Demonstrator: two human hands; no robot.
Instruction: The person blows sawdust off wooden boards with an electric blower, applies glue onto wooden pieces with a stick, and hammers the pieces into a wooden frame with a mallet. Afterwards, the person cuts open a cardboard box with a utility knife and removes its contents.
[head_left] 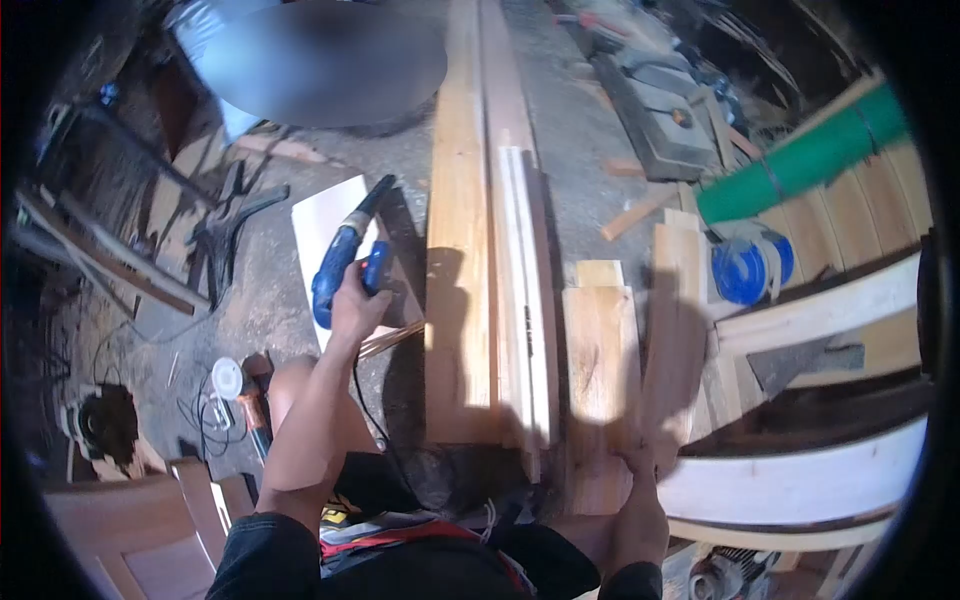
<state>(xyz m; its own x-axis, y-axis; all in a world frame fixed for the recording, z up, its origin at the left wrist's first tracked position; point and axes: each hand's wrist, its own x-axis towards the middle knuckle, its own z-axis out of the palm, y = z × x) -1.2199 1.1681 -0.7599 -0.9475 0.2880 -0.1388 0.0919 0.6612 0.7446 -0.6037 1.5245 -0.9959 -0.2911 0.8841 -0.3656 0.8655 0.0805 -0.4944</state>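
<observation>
My left hand [358,306] is closed around a blue corded power drill [340,262], whose dark nose points away from me, up and to the right. The drill is above a pale flat panel [318,225] on the floor, and its black cord hangs down past my knee. At the lower right, my right hand [640,472] grips the side edge of a short wooden board [600,365] near its close end. Shadow covers part of those fingers. A second board [675,330] lies just right of that hand.
Long planks [458,330] and narrow white strips [520,290] run forward in the middle. An angle grinder [245,400] lies by my left leg. At right are a green roll [800,160], a blue spool [745,270] and curved wooden pieces [800,480]. A black metal stand [220,235] is at left.
</observation>
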